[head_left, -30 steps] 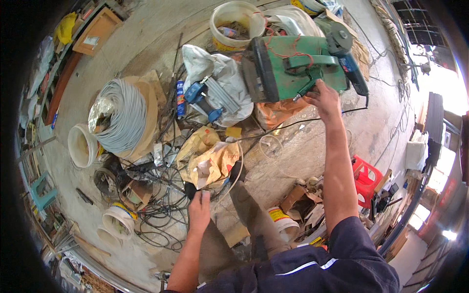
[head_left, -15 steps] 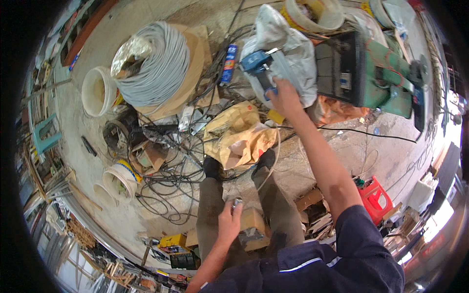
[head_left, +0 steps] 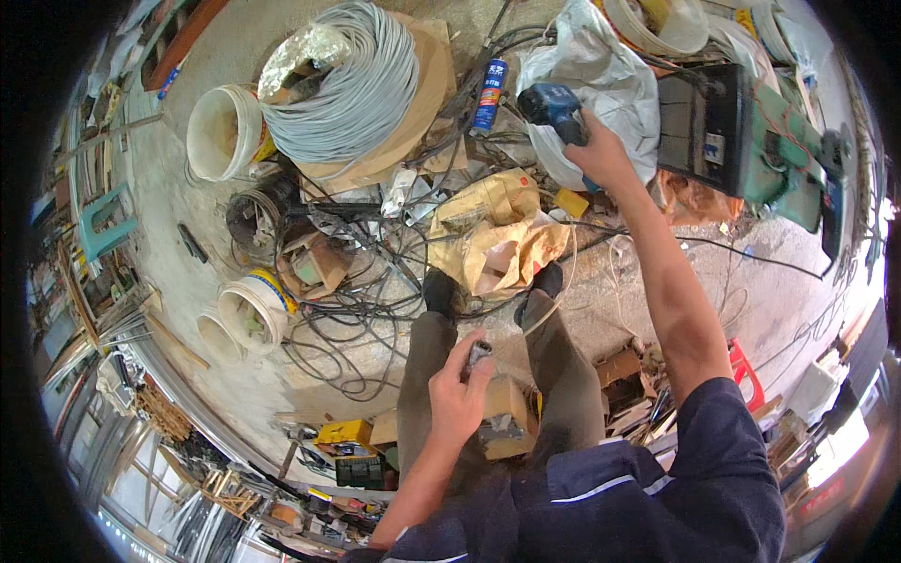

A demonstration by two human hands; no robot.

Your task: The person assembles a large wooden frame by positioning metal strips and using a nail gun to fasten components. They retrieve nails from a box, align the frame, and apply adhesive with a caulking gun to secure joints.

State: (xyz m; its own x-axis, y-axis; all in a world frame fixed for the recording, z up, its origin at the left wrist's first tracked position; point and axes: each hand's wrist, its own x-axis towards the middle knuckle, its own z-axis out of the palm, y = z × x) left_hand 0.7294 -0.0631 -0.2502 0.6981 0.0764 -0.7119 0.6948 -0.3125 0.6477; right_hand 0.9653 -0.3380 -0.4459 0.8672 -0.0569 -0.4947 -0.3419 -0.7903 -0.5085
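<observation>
My right hand [head_left: 599, 155] is wrapped round the grip of a blue and black cordless drill [head_left: 552, 105]. The drill hangs over a crumpled white sack [head_left: 615, 70], its nose toward the left; whether it touches the sack I cannot tell. Lower down, above my legs, my left hand [head_left: 457, 392] pinches a small dark metal cylinder [head_left: 480, 351], perhaps a socket, between thumb and fingers. A crumpled yellow-brown paper bag [head_left: 488, 220] lies in front of my feet. Left of the drill is a blue spray can [head_left: 488, 96].
A large coil of grey cable [head_left: 375, 94] sits on cardboard at the left. Black cables [head_left: 343, 361] tangle across the floor. White buckets [head_left: 251, 314] stand further left. A green machine [head_left: 784, 164] is at the right, and a cardboard box [head_left: 507, 413] sits between my legs.
The view has shifted, so the floor things appear further right. My right hand has turned the drill and moved away from me. My left hand has risen slightly, showing the metal cylinder's end.
</observation>
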